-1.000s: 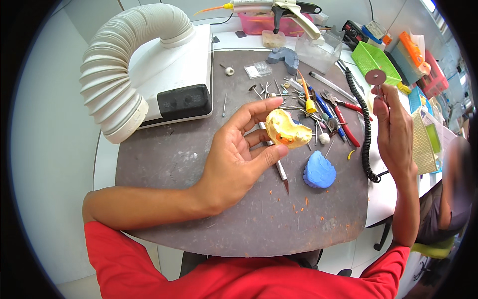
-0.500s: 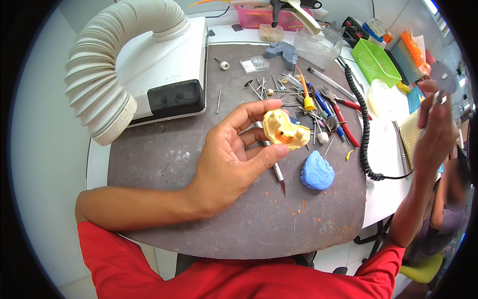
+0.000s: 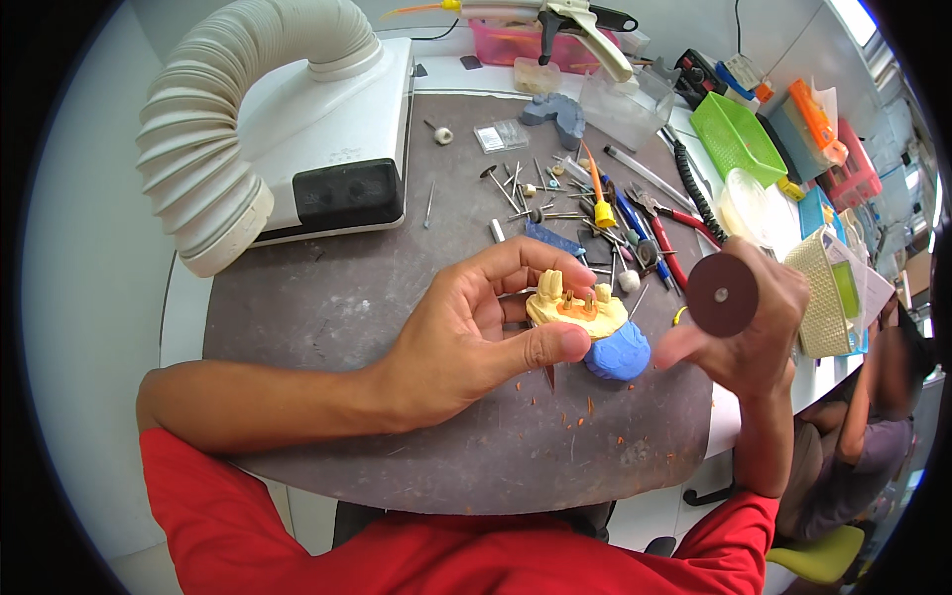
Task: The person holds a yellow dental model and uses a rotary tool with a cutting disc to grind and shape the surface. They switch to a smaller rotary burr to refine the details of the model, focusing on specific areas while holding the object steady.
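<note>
At left, the left hand (image 3: pixel 451 342) pinches the yellow dental cast (image 3: pixel 578 319) between thumb and fingers above the bench (image 3: pixel 446 464), its posts (image 3: pixel 568 300) now upright. At right, the blurred right hand (image 3: pixel 772 332), fingers around a cutting-disc tool (image 3: pixel 722 295), has swung inward, bringing disc near cast; half a second earlier, the blue putty mould (image 3: pixel 619 357) showed uncovered.

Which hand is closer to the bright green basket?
The right hand. Gripping the disc tool, it is apart from the green basket, on the person's side of it; the left hand, holding the yellow tooth model, is farther off to the basket's left.
</note>
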The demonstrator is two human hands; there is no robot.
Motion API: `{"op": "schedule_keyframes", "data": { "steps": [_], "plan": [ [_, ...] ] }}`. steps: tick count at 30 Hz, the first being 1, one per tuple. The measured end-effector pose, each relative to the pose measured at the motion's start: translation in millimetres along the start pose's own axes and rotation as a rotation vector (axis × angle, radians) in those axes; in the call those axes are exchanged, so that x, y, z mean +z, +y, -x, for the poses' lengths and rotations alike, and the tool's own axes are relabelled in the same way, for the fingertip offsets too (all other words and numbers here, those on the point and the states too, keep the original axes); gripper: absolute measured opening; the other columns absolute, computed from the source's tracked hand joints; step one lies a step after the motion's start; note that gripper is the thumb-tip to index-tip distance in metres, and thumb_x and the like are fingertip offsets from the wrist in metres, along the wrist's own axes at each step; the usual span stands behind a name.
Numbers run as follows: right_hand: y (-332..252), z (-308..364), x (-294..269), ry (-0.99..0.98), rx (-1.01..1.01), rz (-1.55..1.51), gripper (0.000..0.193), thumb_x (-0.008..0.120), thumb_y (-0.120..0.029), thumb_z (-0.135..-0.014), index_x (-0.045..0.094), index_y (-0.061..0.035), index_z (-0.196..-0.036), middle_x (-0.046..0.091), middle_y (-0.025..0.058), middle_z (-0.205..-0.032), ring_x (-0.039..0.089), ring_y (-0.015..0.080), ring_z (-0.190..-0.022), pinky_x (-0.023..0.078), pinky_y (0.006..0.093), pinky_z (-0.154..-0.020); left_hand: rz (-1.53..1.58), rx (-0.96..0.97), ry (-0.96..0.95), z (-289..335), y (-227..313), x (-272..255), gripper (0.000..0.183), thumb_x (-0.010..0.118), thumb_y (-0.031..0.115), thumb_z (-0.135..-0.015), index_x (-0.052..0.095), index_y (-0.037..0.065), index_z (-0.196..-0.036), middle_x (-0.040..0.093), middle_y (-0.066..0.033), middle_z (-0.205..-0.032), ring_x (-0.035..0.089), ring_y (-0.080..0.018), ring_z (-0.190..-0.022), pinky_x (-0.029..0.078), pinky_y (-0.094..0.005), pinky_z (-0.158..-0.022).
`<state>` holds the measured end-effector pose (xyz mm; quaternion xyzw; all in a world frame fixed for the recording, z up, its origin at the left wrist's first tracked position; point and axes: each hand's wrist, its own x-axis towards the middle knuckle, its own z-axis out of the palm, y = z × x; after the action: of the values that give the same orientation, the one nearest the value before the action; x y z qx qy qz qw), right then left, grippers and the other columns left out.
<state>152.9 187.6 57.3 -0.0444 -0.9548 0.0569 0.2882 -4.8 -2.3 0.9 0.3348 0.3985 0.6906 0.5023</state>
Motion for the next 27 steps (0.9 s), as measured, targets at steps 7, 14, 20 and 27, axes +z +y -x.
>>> {"op": "schedule_keyframes", "data": {
  "steps": [7,14,20,27],
  "plan": [
    [-12,2,19,-0.124,-0.084,-0.007,0.071,0.075,-0.071,-0.049,0.048,-0.0071,-0.064,0.045,0.0001,-0.053,0.044,0.0147,-0.044,0.034,0.0286,-0.043,-0.047,-0.042,-0.017,1,0,-2,0.044,0.073,0.005,-0.084,0.052,-0.001,-0.122,0.059,-0.0111,-0.117,0.06,-0.0161,-0.106,0.053,-0.0292,-0.09],
    [-10,4,25,-0.134,-0.102,-0.032,0.068,0.075,-0.069,-0.052,0.047,-0.0081,-0.063,0.042,0.0002,-0.053,0.043,0.0143,-0.043,0.033,0.0289,-0.042,-0.081,-0.013,-0.01,2,-2,-1,0.042,0.076,0.009,-0.083,0.057,-0.002,-0.118,0.063,-0.0079,-0.112,0.062,-0.0116,-0.099,0.055,-0.0251,-0.083],
    [-11,3,27,-0.114,-0.116,-0.076,0.068,0.081,-0.062,-0.053,0.041,-0.0079,-0.061,0.041,0.0015,-0.05,0.046,0.0162,-0.041,0.034,0.0303,-0.039,-0.073,-0.01,-0.014,2,-4,-2,0.042,0.076,0.008,-0.082,0.059,-0.003,-0.118,0.064,-0.0085,-0.112,0.063,-0.0122,-0.101,0.054,-0.0264,-0.088],
    [-11,3,26,-0.124,-0.121,-0.047,0.068,0.081,-0.062,-0.052,0.041,-0.0079,-0.061,0.043,0.0013,-0.05,0.047,0.0158,-0.041,0.035,0.0296,-0.039,-0.091,0.004,0.005,3,-2,1,0.042,0.076,0.006,-0.082,0.059,-0.002,-0.119,0.065,-0.0093,-0.112,0.064,-0.0125,-0.102,0.054,-0.027,-0.092]
  ]
}}
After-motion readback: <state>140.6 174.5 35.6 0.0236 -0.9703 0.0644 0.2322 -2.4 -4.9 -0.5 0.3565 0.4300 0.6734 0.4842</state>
